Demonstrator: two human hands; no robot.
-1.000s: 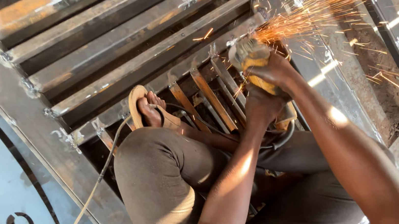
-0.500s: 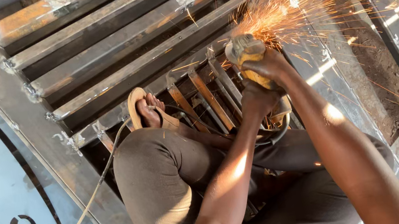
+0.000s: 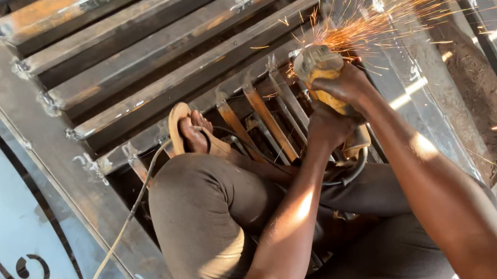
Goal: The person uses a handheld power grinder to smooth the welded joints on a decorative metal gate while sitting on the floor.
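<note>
Your left hand (image 3: 327,128) is gripping the grinder (image 3: 325,78) body just below the frame (image 3: 188,70); your right hand (image 3: 347,85) is clasping its head, which is touching the frame's slats, sparks (image 3: 409,0) flying beyond.

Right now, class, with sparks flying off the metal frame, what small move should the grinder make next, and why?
Probably ease the angle grinder a little further along the frame bar. Both hands, the right hand and left hand, grip it, and the sparks spray away from the person, so contact looks steady there.
</note>
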